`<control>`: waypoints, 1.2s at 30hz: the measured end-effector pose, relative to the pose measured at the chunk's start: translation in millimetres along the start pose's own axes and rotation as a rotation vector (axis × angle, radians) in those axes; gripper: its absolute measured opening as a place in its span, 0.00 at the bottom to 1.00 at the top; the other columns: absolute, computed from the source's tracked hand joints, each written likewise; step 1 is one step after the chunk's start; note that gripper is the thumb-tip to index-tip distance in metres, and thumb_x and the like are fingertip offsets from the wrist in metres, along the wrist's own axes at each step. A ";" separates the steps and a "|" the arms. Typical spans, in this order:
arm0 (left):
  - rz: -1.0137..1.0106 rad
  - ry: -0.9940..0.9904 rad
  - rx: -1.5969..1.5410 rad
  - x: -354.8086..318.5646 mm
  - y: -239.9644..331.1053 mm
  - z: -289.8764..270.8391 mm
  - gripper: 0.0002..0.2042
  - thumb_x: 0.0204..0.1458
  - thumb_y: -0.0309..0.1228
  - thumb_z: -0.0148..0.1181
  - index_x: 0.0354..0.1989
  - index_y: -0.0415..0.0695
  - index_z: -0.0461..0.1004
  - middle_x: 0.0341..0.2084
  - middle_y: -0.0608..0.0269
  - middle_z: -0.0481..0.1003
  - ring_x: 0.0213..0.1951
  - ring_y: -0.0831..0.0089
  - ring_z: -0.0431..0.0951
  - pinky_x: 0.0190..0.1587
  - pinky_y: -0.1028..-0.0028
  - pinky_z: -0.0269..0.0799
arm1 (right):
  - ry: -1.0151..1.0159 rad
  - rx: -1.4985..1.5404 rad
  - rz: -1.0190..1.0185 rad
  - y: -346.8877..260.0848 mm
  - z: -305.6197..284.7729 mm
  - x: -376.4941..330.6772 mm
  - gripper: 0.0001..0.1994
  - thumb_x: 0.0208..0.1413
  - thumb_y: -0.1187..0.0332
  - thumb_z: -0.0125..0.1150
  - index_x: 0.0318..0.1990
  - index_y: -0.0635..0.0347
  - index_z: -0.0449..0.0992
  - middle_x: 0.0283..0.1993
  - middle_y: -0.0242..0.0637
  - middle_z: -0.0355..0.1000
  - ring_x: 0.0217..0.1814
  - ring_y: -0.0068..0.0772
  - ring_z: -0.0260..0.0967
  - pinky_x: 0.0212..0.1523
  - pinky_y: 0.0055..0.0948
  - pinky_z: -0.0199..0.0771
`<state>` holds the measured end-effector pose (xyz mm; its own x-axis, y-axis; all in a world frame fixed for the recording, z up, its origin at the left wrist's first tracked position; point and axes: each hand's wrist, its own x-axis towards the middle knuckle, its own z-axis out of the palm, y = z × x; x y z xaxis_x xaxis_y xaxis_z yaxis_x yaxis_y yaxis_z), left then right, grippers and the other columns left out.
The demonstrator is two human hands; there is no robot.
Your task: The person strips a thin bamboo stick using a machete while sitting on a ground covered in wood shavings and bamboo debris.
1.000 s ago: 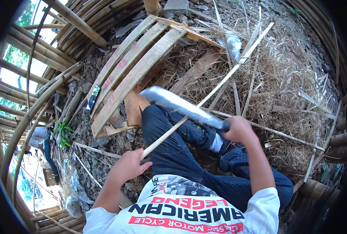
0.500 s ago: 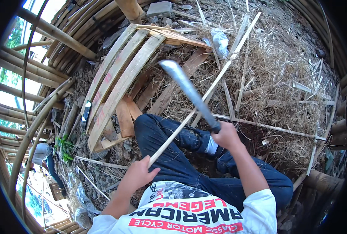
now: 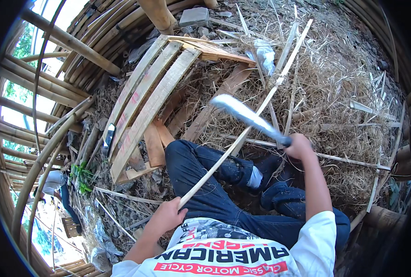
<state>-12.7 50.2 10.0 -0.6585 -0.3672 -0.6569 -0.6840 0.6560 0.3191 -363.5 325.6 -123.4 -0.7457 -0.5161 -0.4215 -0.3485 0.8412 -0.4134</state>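
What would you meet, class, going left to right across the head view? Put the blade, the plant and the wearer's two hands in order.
Plant → left hand → blade → right hand.

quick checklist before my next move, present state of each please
1. Left grip closed on the long, pale, thin wooden strip: ok, around its near end.
2. Right grip closed on the black handle of the broad, silver metal blade: ok.
3. Left grip clear of the blade: ok, apart.
4. Dark blue denim jeans out of the strip's line: not ok, it crosses over one leg in view.
5. Blade touching the strip: cannot tell, they overlap in view.
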 end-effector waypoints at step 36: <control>-0.111 0.335 0.211 20.4 31.7 -37.9 0.23 0.49 0.51 0.62 0.26 0.37 0.73 0.22 0.45 0.75 0.29 0.47 0.77 0.33 0.58 0.71 | -0.788 2.277 0.003 -186.1 65.3 -68.6 0.09 0.39 0.78 0.49 0.31 0.57 0.62 0.24 0.36 0.63 0.29 0.36 0.67 0.42 0.42 0.72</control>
<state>-59.7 38.5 32.7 -0.6737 -0.6153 -0.4093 -0.7005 0.7081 0.0886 -210.4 193.9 -70.3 -0.2941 -0.9080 -0.2983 0.9549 -0.2924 -0.0515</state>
